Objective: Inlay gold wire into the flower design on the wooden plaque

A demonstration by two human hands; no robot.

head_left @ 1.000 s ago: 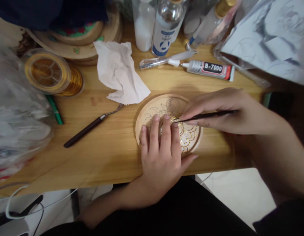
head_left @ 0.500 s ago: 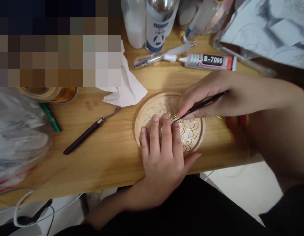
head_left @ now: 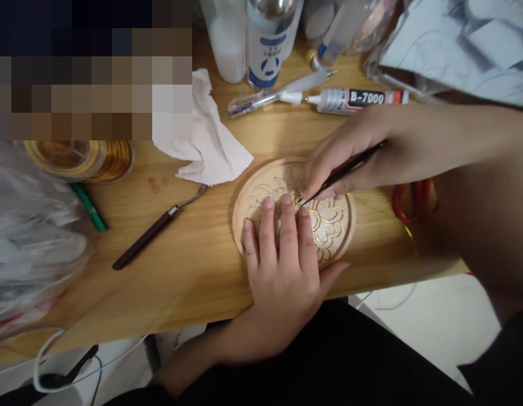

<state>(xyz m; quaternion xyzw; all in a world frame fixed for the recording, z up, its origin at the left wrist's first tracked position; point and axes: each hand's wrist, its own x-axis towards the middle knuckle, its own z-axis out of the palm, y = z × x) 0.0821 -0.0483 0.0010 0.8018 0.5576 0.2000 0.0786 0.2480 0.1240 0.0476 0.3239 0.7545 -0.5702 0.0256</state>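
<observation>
Cluttered wooden desk (head_left: 194, 270) is being used as the work surface. Round wooden disc (head_left: 346, 237) is lying near the front edge, being pinned flat by the left hand (head_left: 282, 270), fingers spread. Thin dark tool (head_left: 341, 172) is being pinched by the right hand (head_left: 354, 152), tip touching the flower drawing. Gold outlining is judged done on the right petals only; the left pencil lines are being left bare. "B-7000" is being read on the glue tube (head_left: 360, 98).

One wooden disc (head_left: 293, 211), two hands, perhaps four bottles (cropped).
</observation>
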